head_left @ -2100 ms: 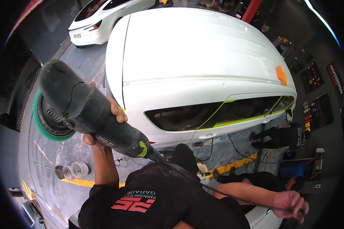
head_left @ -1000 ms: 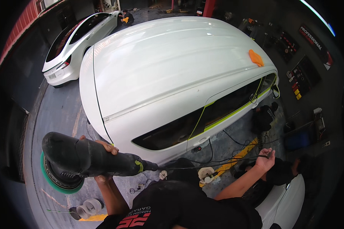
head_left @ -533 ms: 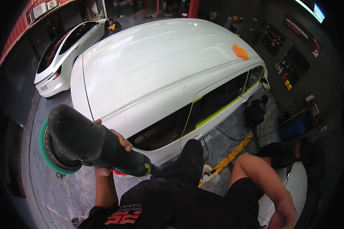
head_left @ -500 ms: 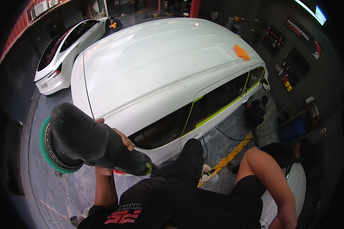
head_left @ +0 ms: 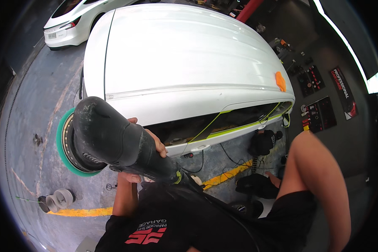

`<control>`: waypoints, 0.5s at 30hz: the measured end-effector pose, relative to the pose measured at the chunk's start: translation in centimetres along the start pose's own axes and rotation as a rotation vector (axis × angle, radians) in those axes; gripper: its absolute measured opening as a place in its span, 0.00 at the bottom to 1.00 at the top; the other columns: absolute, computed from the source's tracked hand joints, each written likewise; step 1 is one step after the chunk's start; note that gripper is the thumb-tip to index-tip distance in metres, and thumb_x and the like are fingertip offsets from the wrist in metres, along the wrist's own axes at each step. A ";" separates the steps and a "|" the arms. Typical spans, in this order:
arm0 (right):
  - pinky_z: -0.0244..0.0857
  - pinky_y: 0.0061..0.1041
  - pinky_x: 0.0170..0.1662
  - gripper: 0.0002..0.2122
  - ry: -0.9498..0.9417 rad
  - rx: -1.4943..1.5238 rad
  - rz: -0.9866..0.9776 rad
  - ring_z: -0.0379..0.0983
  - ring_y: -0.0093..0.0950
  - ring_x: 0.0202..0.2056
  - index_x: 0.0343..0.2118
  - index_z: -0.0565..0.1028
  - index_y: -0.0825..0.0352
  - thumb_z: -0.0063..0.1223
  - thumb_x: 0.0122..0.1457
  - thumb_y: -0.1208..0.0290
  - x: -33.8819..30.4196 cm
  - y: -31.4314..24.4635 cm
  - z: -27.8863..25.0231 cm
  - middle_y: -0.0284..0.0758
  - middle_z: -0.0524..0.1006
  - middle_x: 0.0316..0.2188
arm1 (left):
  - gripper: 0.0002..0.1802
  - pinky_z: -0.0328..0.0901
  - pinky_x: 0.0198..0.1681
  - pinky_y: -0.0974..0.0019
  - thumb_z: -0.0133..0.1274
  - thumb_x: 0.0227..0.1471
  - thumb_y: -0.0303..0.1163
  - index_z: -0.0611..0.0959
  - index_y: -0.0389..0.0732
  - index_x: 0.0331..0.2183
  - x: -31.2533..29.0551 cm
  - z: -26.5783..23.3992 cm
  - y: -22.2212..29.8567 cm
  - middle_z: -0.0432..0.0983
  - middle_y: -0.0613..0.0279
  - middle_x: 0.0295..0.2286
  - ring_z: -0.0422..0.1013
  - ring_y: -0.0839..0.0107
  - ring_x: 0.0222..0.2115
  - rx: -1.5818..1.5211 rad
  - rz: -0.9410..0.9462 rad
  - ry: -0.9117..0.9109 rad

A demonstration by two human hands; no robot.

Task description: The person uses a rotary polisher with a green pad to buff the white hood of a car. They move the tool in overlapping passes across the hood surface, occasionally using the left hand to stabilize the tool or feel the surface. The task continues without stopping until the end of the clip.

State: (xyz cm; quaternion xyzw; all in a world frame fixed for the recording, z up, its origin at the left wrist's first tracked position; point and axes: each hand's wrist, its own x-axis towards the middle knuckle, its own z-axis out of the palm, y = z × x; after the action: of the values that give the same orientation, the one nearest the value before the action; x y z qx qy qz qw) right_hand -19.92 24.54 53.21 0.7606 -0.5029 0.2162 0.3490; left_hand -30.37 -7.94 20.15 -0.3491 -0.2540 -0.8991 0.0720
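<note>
The left hand (head_left: 157, 145) of the person was grasping the black polisher (head_left: 113, 136) around its body, with the fingers curled on the side toward the white car (head_left: 185, 54) and the thumb opposite. The polisher was held in the air by the left end of the car, and its green pad (head_left: 61, 143) faced away from the car, apart from it. The right arm (head_left: 319, 168) was bent on the near side of the car, but the right hand was outside the view, so I could not tell its state. At the right end of the car an orange cloth (head_left: 280, 82) lay on top, and green tape (head_left: 222, 134) ran along the near side. In my judgement, the step in hand was holding the polisher ready, not yet polishing; the next move called for a firm grip and for turning the pad flat toward the car, clear of the tape.
</note>
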 end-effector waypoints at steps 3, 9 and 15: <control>0.66 0.34 0.62 0.32 0.104 0.263 0.608 0.71 0.33 0.57 0.59 0.74 0.64 0.73 0.55 0.54 -7.5 3.8 3.3 0.41 0.71 0.57 | 0.75 0.77 0.46 0.49 0.80 0.35 0.37 0.45 0.40 0.72 1.2 0.2 -3.1 0.76 0.39 0.40 0.80 0.48 0.41 -0.074 -0.022 -0.023; 0.69 0.30 0.55 0.30 0.027 0.957 1.723 0.75 0.25 0.50 0.55 0.74 0.66 0.77 0.54 0.59 -26.2 -4.1 26.4 0.36 0.77 0.48 | 0.70 0.75 0.47 0.51 0.77 0.39 0.44 0.49 0.40 0.72 7.5 0.2 -6.4 0.76 0.42 0.42 0.79 0.52 0.42 -0.067 -0.218 -0.022; 0.68 0.21 0.29 0.08 0.668 0.721 1.972 0.75 0.17 0.25 0.30 0.79 0.66 0.71 0.59 0.73 -28.5 1.6 24.0 0.28 0.80 0.25 | 0.56 0.71 0.55 0.54 0.66 0.53 0.58 0.58 0.39 0.70 19.0 -0.6 -17.1 0.75 0.44 0.49 0.77 0.57 0.49 0.040 -0.524 -0.191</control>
State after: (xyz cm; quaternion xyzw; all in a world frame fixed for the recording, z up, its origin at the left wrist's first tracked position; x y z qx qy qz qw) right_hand -33.35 23.69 18.39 -0.0144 -0.6771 0.7288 -0.1009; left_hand -50.17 7.33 25.46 -0.3533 -0.3591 -0.8448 -0.1805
